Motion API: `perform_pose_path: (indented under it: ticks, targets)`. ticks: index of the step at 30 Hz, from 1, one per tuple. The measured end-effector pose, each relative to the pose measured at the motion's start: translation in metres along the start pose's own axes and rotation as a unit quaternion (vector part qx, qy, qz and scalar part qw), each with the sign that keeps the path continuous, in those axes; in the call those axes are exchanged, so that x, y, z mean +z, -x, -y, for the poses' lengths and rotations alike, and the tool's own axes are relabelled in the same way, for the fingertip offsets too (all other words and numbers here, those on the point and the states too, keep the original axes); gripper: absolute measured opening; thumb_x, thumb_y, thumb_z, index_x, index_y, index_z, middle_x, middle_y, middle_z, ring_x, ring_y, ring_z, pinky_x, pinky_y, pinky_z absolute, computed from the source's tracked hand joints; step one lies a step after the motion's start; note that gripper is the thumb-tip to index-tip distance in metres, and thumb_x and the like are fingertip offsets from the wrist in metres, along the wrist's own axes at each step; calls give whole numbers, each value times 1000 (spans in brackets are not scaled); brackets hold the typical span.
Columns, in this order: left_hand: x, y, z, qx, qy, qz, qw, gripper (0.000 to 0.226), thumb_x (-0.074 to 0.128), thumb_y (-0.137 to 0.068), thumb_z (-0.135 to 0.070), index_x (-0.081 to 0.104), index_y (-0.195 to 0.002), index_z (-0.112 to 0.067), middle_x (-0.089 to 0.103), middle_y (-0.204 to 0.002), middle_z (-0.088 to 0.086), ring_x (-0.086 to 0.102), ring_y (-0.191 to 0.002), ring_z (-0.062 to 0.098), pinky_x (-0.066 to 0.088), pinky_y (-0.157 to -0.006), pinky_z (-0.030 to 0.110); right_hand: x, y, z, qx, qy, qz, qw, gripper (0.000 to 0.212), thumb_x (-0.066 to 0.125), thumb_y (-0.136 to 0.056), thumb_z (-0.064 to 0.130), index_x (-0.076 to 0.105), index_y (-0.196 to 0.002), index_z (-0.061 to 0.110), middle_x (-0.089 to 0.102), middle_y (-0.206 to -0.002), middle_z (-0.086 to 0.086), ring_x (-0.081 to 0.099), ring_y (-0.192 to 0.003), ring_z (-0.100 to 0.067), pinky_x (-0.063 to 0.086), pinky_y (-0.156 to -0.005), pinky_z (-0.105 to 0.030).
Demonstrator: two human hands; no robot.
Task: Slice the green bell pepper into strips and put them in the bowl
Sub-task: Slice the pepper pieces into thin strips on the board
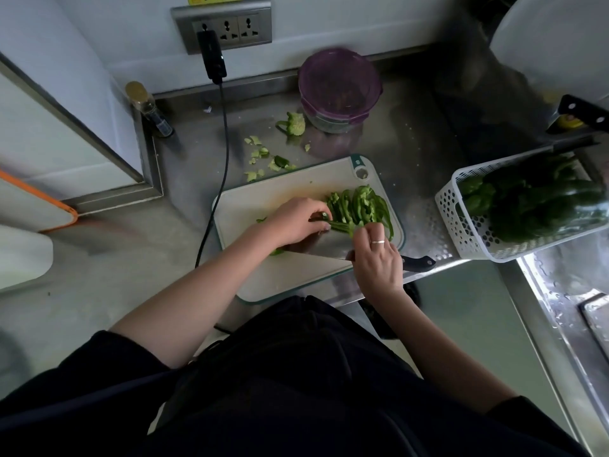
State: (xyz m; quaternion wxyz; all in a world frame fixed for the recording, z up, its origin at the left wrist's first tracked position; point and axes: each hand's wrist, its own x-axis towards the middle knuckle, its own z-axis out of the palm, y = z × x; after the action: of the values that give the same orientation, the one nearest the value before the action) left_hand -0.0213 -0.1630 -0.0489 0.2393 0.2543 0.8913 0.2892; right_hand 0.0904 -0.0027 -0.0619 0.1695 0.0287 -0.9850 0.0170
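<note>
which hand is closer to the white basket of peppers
Right. The right hand is at the cutting board's basket-side edge; the left hand is farther from the white basket, mid-board.

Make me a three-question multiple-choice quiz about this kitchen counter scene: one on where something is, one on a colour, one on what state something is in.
1. Where does the white perforated plastic basket of whole green peppers stand?
A. Right of the cutting board
B. Behind the wall socket
C. On the cutting board

2. What colour is the lid of the round plastic container at the back of the counter?
A. Orange
B. Purple
C. White

3. What state are the green pepper strips in?
A. Already in a bowl
B. Still one whole pepper
C. Cut and piled on the white plastic cutting board

Answers: 1 A, the basket sits at the counter's right side, beside the board. 2 B, the lid is translucent purple. 3 C, the strips lie on the board between the left hand and the right hand, beside the knife blade.
</note>
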Motion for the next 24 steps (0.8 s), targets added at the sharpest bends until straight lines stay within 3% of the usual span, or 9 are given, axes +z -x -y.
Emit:
perform_pose_path:
  ticks: [2, 5, 7, 12, 16, 18, 21, 24]
  targets:
    - [0, -4, 0, -5, 34, 2, 999, 16, 66, -85, -29, 68, -100, -22, 66, -99, 1, 58, -91, 17, 41, -73, 27, 0, 1, 0, -2, -8, -9, 1000, 24, 60, -71, -2, 45, -88, 6, 45, -90, -11, 54, -52, -24, 50, -43, -31]
    - [0, -10, -1, -8, 45, 4, 999, 11, 65, -87, -24, 67, -97, -20, 59, -86, -4, 53, -80, 13, 35, -67, 25, -1, 0, 1, 4, -9, 14, 1000, 46, 76, -57, -7, 45, -88, 6, 55, -83, -13, 54, -51, -24, 49, -43, -30]
    - [1, -15, -1, -15, 37, -15, 999, 11, 65, -87, -23, 66, -96, -18, 59, -84, -2, 56, -79, 17, 39, -66, 28, -1, 1, 0, 3, -11, 25, 1000, 50, 77, -52, -8, 43, -86, 6, 56, -80, -13, 52, -50, -24, 47, -42, -29]
    - [0, -31, 1, -51, 116, -67, 990, 15, 69, -84, -19, 70, -98, -18, 69, -102, 4, 62, -95, 17, 49, -86, 29, -2, 5, -2, 13, -6, 30, 999, 48, 73, -52, -7, 42, -84, 7, 55, -78, -13, 51, -47, -24, 45, -40, -28]
    - [-2, -32, 1, -40, 141, 0, 989, 37, 61, -86, -4, 63, -119, -21, 65, -116, 1, 60, -105, 11, 46, -94, 26, -6, 7, -3, 36, -19, 72, 997, 35, 59, -60, -8, 39, -84, 8, 53, -78, -13, 50, -46, -26, 43, -36, -29]
    - [-8, -27, 7, -53, 140, 0, 989, 54, 50, -84, 9, 57, -126, -23, 65, -115, 0, 59, -107, 12, 47, -91, 25, -7, 7, -1, 52, -48, 126, 990, 40, 66, -57, -8, 41, -84, 7, 53, -79, -14, 51, -46, -30, 38, -34, -30]
    - [-20, -10, 21, -92, 116, -50, 988, 59, 38, -81, 16, 55, -124, -20, 62, -112, -3, 54, -107, 10, 43, -91, 24, -13, 8, 8, 80, -105, 203, 970, 32, 65, -68, -5, 51, -95, 2, 53, -89, -17, 57, -57, -38, 36, -40, -35]
    - [-23, 13, 36, -162, 119, -163, 966, 26, 46, -92, 0, 58, -109, -15, 59, -101, -4, 56, -94, 12, 43, -78, 22, -15, 5, 20, 105, -140, 246, 953, 28, 53, -85, 4, 53, -113, 5, 50, -101, -17, 58, -71, -41, 42, -52, -40]
